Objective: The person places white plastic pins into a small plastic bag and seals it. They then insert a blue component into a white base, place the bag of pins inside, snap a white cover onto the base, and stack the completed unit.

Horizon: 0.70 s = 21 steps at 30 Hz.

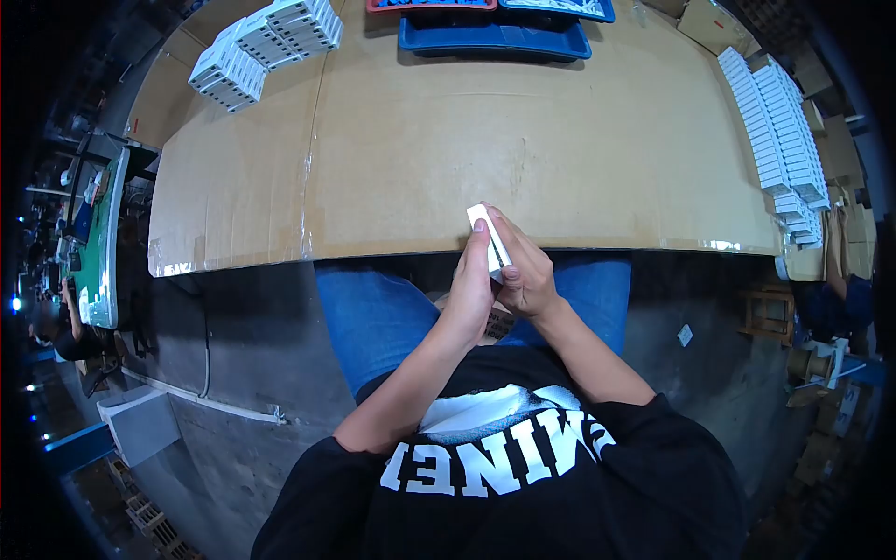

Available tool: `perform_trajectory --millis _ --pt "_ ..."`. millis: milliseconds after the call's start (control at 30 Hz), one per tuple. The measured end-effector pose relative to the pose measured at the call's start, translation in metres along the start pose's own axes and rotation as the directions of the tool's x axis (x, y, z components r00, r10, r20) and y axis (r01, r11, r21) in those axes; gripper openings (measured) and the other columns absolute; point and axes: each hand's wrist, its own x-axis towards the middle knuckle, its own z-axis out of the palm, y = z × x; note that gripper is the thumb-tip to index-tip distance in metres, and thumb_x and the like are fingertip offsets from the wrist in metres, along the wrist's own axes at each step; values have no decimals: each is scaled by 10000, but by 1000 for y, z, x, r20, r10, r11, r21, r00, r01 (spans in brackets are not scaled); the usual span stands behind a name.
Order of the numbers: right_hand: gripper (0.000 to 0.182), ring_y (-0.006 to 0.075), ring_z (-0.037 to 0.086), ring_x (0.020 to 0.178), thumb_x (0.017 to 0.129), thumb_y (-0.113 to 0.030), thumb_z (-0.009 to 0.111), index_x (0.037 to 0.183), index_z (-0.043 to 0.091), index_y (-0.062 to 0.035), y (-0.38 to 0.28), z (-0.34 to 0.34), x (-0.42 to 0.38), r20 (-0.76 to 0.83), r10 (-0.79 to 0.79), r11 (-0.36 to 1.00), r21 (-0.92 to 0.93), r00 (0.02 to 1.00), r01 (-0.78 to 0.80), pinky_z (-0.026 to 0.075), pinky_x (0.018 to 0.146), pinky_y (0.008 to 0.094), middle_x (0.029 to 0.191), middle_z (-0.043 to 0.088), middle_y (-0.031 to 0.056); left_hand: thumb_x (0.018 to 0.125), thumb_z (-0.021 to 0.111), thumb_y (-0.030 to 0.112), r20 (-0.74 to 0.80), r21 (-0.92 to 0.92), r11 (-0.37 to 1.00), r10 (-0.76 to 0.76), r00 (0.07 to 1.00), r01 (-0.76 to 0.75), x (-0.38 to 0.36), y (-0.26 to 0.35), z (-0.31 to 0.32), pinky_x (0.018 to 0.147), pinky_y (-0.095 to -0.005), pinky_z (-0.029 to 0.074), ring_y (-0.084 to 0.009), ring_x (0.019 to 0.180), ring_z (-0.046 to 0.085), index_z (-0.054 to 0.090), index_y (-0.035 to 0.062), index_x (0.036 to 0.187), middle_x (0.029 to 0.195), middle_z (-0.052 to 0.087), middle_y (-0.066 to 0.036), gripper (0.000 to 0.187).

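A small white rectangular plastic-looking block (494, 249) with a dark slit along one side is held between my two hands, tilted, just at the table's front edge above my lap. My left hand (469, 287) is closed on its left side, with the thumb lying along the face. From the right, my right hand (530, 276) wraps around it, fingers behind and thumb near its lower end. The palms hide part of the block.
The cardboard-covered table (420, 159) spans the front. Stacked white blocks (271, 42) stand at the far left, and long rows of white pieces (775, 140) at the right edge. Blue trays (495, 39) and a red tray (431, 5) sit at the back. People are visible at both sides.
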Motion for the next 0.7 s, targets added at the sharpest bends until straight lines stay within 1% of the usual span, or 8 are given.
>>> perform_trajectory --millis 233,300,333,367,433,500,567,700 --pt "719 436 553 1367 1104 -500 409 1505 443 96 2 1 4 104 115 984 127 988 -127 467 1115 451 1494 510 323 1097 420 568 19 -33 999 31 999 -31 11 1 -12 1089 -366 449 -183 1247 567 464 77 1471 1342 575 -83 618" --pt "741 373 467 1460 1082 -532 459 1546 424 44 -5 8 8 129 296 884 339 947 -322 398 1170 429 1580 445 266 1095 423 570 -1 -4 994 110 994 -110 12 5 -16 1119 -389 428 -201 1287 551 434 80 1507 1385 559 -100 640" --pt "744 343 418 1498 1066 -520 518 1569 409 18 -10 8 6 165 394 750 512 904 -420 351 1200 418 1615 416 236 1120 403 468 45 56 988 142 989 -144 19 4 -24 1147 -365 387 -232 1362 510 306 39 1608 1479 513 -143 657" --pt "744 343 418 1498 1066 -520 518 1569 409 18 -8 7 6 167 390 749 515 906 -417 351 1200 418 1615 416 236 1120 403 468 42 57 987 146 988 -148 21 1 -27 1147 -365 387 -232 1362 510 306 39 1608 1479 513 -143 657" --pt "680 344 425 1494 1080 -435 536 1570 407 19 -6 4 5 150 301 887 320 942 -334 345 1205 409 1617 419 234 1132 396 335 89 284 826 483 871 -487 16 6 -16 1201 -355 311 -240 1456 402 177 43 1662 1596 385 -173 643" --pt "599 348 442 1483 1083 -327 559 1551 436 26 -15 2 5 166 329 866 339 929 -367 363 1196 405 1614 420 243 1120 407 404 71 312 842 442 894 -441 10 4 -15 1220 -378 276 -273 1497 335 110 96 1683 1612 338 -181 707" --pt "544 352 450 1479 1078 -251 575 1527 467 39 -27 4 9 144 371 870 291 917 -398 373 1191 403 1610 424 247 1130 402 251 143 239 811 514 845 -534 16 0 -25 1233 -348 240 -222 1489 312 114 53 1677 1638 295 -169 649" --pt "533 354 438 1487 1068 -228 594 1515 481 39 -36 10 8 131 425 844 299 895 -445 369 1194 399 1599 437 257 1141 397 325 112 251 782 562 819 -571 15 -2 -21 1194 -337 296 -200 1422 373 156 59 1670 1583 361 -148 639"
